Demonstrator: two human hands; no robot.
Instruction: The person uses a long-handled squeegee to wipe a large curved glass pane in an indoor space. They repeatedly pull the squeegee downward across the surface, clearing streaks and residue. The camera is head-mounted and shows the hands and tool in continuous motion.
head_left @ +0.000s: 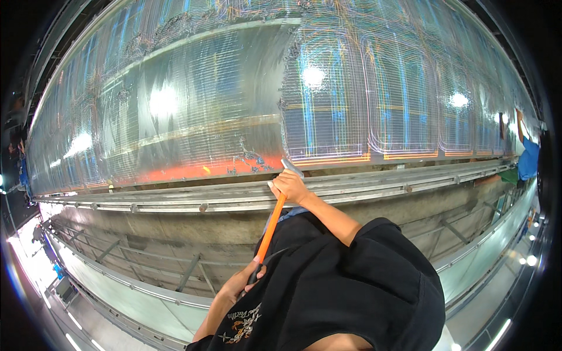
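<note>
- The left hand is wrapped around the low black end of a long orange tool
- The right hand is curled tight around the same tool, up high near its grey metal head
- So both hands hold one thing — the orange tool, which leans up and a bit to the right in front of the person's black shirt
- The metal head is at the near edge of a big shiny sheet, but I cannot tell if it touches the sheet
- The sheet is full of thin lines, with lots of blue, yellow and orange ones on the right part, and a smoother grey-green patch on the left part
- A red-orange strip runs along the near edge of that patch, and some crumbly grey bits lie on it, just left of the metal head
- Bright white spots shine on the sheet
- Long metal rails run side to side between the sheet and the person
- Far on the right, another person in a blue top has an arm up by the sheet — that part is small and bent by the lens
</note>
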